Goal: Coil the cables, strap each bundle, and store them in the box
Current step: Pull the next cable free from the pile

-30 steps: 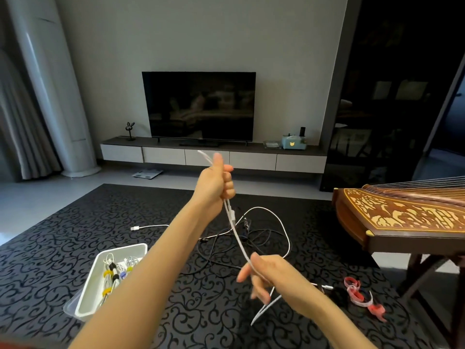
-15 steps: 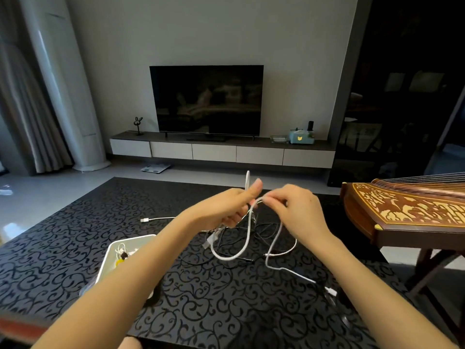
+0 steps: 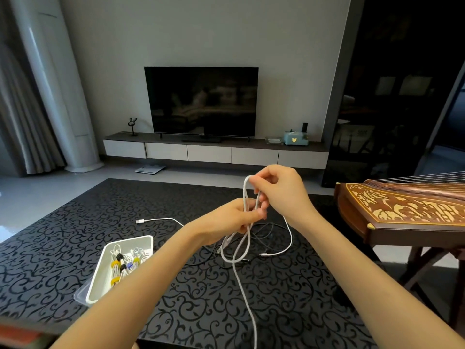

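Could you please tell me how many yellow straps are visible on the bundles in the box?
3 yellow straps in the white box: one mid-box at left, one to its right, one nearest the camera. The left forearm covers part of the box, so more may be hidden.

both hands (image 3: 234, 219) looping white cable (image 3: 247, 238), box (image 3: 100, 278) left

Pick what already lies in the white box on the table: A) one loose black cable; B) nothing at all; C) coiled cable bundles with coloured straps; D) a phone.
C: the white box holds coiled white cable bundles bound with yellow, black and blue straps.
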{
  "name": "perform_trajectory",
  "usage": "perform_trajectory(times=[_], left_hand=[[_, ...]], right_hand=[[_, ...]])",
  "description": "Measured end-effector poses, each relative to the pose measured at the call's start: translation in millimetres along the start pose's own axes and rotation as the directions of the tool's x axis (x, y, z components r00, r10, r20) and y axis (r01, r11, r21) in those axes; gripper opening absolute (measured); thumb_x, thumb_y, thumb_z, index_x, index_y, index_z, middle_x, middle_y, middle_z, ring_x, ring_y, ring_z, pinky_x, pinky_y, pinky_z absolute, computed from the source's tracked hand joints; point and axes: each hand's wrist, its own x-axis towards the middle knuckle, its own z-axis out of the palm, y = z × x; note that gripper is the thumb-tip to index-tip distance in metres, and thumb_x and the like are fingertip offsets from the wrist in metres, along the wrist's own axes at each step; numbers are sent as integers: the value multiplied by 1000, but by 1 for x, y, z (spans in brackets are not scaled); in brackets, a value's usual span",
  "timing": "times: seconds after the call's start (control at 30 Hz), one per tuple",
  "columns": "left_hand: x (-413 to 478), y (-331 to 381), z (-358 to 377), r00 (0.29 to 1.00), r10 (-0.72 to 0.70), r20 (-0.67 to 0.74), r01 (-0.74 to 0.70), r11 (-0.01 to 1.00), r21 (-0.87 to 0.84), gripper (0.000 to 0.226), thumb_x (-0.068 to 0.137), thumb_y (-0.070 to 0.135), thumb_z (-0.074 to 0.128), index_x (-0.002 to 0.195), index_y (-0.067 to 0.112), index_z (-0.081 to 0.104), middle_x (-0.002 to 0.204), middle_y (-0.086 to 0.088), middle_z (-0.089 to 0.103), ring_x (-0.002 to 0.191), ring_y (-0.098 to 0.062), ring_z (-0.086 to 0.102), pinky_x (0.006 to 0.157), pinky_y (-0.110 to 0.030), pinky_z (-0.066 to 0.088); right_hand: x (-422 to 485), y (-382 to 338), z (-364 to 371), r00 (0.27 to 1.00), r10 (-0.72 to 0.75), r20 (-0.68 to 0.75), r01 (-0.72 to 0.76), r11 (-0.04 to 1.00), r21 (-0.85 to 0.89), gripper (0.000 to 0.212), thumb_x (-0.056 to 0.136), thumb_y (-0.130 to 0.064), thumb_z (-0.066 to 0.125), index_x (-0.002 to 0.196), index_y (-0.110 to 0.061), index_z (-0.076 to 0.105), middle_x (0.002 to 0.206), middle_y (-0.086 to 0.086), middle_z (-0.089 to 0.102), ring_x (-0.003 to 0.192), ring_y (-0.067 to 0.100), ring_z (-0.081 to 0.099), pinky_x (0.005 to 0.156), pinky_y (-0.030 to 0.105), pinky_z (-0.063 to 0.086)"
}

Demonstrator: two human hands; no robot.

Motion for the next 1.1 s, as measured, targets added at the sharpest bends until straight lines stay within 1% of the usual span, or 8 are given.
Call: perform_trajectory(times=[0.17,0.23,0.43,0.57,0.67,0.8,0.9,1.1], left_hand=[[6,-5,-1,999,31,-29,-30,999,34,28,101,28,40,92,4,49,79,3,46,70,-1,45,74,-13,42],[10,-8,1,998,22,-52,-29,991,-129,30,101,27,39,101,1,53,87,-6,58,87,-12,60,89,-28,51],[28,-7,-4,901,-97,-422,-183,797,-575,25,103,18,35,79,13,40,48,4,45,37,-8,43,40,-21,44],[45,-8,-11,829,-169,-534,-276,707,-651,33,104,19,29,73,16,36,45,8,32,34,-4,24,32,-17,19],[52,-6,-8,798,-181,-575,-310,695,-648,32,105,19,27,74,16,36,46,7,31,34,-4,23,33,-17,17],[53,-9,-29,645,-66,-762,-307,890,-337,32,103,19,29,72,18,33,54,2,30,38,-6,25,36,-20,23],[44,-19,-51,558,136,-818,-98,990,98,29,103,24,33,75,19,37,61,1,40,50,-11,37,51,-29,34],[23,-39,-10,904,23,-427,227,821,524,53,86,65,46,93,13,52,86,0,61,77,-17,57,73,-35,46]], right_hand=[[5,4,-3,997,76,9,-76,991,107,8,89,-13,62,87,-9,69,66,4,63,53,11,60,57,26,55],[7,4,-6,996,86,8,-86,984,153,8,88,-12,63,90,-9,70,71,6,63,60,13,61,57,24,53],[-13,30,-1,954,263,146,-290,933,212,31,98,-27,49,127,-20,54,114,6,64,97,14,64,77,21,50],[-54,57,28,798,344,494,-495,842,215,37,102,-41,31,126,-22,52,115,3,69,102,8,64,98,29,34],[-78,74,46,801,261,539,-450,856,254,33,102,-32,38,117,-14,60,95,-3,71,93,6,65,95,26,38],[-103,102,44,842,233,487,-382,894,233,20,100,-14,45,94,-12,64,64,-5,57,63,11,55,69,21,45],[-112,123,22,858,280,431,-355,929,104,21,96,-10,51,84,-13,68,58,-9,53,54,5,48,59,17,40],[-70,113,-41,932,-69,356,205,910,-361,11,88,-20,64,92,-19,74,79,-24,58,80,-11,55,75,6,39]])
